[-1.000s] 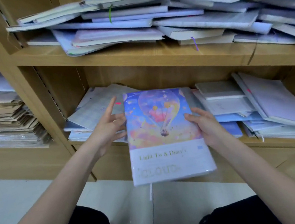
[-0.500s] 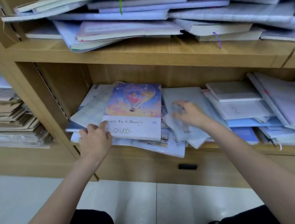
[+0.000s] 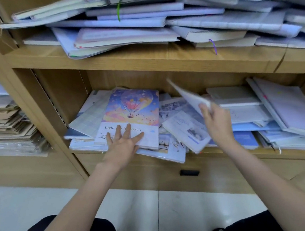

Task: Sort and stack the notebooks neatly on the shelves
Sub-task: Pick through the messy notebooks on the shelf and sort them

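A notebook with a hot-air balloon cover (image 3: 134,109) lies on top of a loose pile at the left of the lower shelf (image 3: 205,155). My left hand (image 3: 123,145) rests flat on its white lower part, fingers spread and straight. My right hand (image 3: 216,121) grips the near edge of a pale notebook (image 3: 187,97) and holds it tilted up above the middle pile; it is blurred. More notebooks (image 3: 291,105) lie stacked unevenly at the shelf's right.
The upper shelf (image 3: 141,56) holds a messy heap of several notebooks (image 3: 137,25) that overhang its edge. A side compartment at left holds stacked brown papers (image 3: 3,128). A drawer with a dark handle (image 3: 189,172) sits under the lower shelf. Below is tiled floor.
The balloon notebook went from both hands onto the left pile. My left hand now lies flat on it. My right hand has lifted a pale notebook from the middle pile.
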A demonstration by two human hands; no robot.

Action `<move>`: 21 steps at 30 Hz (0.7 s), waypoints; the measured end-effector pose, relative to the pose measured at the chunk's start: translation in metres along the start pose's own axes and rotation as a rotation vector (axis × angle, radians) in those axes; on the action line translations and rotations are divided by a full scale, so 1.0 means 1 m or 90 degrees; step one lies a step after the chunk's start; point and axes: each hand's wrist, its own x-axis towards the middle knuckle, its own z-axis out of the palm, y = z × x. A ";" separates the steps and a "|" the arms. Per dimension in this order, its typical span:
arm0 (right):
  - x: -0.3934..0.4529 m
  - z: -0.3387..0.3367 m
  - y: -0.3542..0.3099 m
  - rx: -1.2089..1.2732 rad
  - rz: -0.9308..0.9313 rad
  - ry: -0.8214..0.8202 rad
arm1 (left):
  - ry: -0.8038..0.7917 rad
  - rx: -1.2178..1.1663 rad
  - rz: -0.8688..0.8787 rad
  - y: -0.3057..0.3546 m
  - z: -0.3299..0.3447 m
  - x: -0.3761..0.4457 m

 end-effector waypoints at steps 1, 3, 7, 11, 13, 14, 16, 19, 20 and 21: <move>0.006 -0.013 -0.009 0.075 0.017 0.036 | -0.008 -0.008 -0.005 0.000 0.001 0.001; 0.005 -0.031 -0.022 0.213 0.054 0.045 | -0.003 -0.062 -0.016 0.001 -0.001 0.001; -0.023 -0.043 -0.026 0.612 0.252 0.029 | 0.140 -0.413 0.009 0.025 -0.016 -0.023; -0.051 -0.050 -0.031 0.889 0.401 0.004 | -0.034 -0.899 -0.019 0.073 -0.032 -0.062; -0.062 -0.051 -0.028 0.955 0.457 -0.009 | -0.130 -1.114 -0.052 0.086 -0.026 -0.068; -0.066 -0.054 -0.024 0.964 0.477 -0.015 | -0.139 -1.180 -0.059 0.089 -0.022 -0.069; -0.073 -0.063 -0.010 0.944 0.495 -0.023 | -0.112 -1.209 -0.055 0.089 -0.015 -0.068; -0.083 -0.082 0.004 0.877 0.477 -0.060 | -0.103 -1.188 -0.034 0.084 -0.019 -0.060; -0.086 -0.085 0.004 0.867 0.468 -0.066 | -0.107 -1.188 -0.028 0.082 -0.022 -0.057; -0.088 -0.085 0.004 0.864 0.464 -0.067 | -0.101 -1.183 -0.015 0.079 -0.028 -0.054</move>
